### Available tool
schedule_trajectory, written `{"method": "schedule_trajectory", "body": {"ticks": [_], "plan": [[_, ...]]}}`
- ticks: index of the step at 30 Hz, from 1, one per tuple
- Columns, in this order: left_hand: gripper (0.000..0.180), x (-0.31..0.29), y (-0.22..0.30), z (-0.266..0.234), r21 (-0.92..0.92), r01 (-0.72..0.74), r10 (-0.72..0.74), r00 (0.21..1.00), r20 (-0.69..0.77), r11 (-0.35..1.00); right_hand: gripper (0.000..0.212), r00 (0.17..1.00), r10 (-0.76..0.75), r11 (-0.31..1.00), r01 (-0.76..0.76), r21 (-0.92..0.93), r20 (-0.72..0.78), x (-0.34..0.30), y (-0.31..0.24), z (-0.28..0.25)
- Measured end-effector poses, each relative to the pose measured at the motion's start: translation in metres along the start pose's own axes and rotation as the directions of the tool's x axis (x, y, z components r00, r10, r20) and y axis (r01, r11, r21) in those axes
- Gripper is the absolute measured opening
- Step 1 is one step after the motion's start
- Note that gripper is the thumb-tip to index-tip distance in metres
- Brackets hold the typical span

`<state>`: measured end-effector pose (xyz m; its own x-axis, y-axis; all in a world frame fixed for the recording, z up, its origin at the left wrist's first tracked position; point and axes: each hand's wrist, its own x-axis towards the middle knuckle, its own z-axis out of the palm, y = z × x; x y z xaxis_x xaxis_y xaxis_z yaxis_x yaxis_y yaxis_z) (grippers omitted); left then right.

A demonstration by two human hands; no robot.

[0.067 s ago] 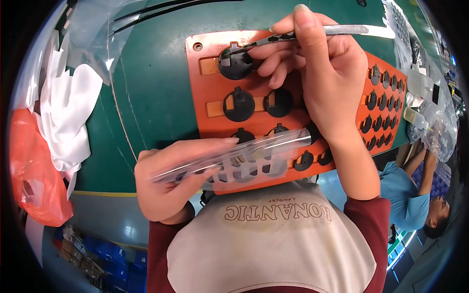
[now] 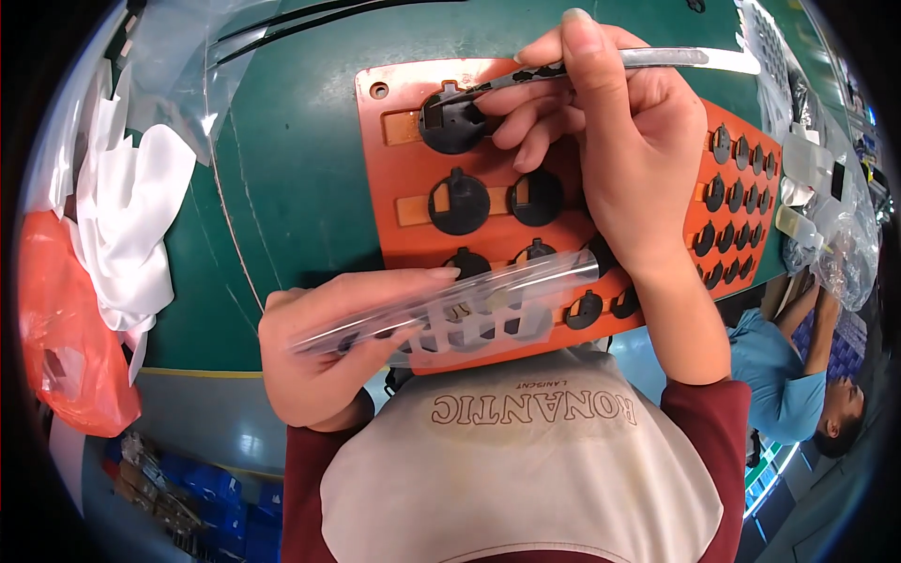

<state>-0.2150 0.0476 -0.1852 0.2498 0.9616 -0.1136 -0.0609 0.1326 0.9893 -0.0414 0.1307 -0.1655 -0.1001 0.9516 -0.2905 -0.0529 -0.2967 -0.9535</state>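
My right hand [image 2: 638, 141] is closed in a pinch on metal tweezers [image 2: 671, 58]. Their tip meets the slot area of a black round part [image 2: 457, 129] in the upper left pocket of an orange tray [image 2: 413, 89]. More black round parts with notched slots, such as one black disc [image 2: 460, 211], sit in the tray's other pockets. In my left hand [image 2: 310, 347], fingers and thumb grip a curled clear plastic sheet [image 2: 535, 324] over the tray's near side. Small dark pieces show on or through the sheet; which, I cannot tell.
Another orange tray [image 2: 713, 114] with rows of black discs lies to the right. White cloth [image 2: 145, 216] and a red plastic bag [image 2: 70, 319] are at the left. Clear plastic bags [image 2: 845, 267] lie at the far right, near a person in a blue shirt [image 2: 774, 366].
The small patch under the tweezers' tip looked pale grey and now looks dark. Both hands stay nearly where they were.
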Motion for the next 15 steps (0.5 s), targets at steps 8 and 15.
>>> {"method": "schedule_trajectory", "body": {"ticks": [8,15], "plan": [[0.029,0.004,-0.0085,-0.004,0.014,-0.008,0.007,0.999,0.051,1.0,0.023,0.998,0.055,0.998,-0.056,-0.025,-0.021,0.0047,0.0014,0.0012],[0.032,0.0043,-0.009,-0.0031,0.008,-0.027,0.026,0.998,0.049,1.0,0.023,0.999,0.023,0.999,-0.022,0.033,-0.048,0.0032,0.0032,-0.0014]]}}
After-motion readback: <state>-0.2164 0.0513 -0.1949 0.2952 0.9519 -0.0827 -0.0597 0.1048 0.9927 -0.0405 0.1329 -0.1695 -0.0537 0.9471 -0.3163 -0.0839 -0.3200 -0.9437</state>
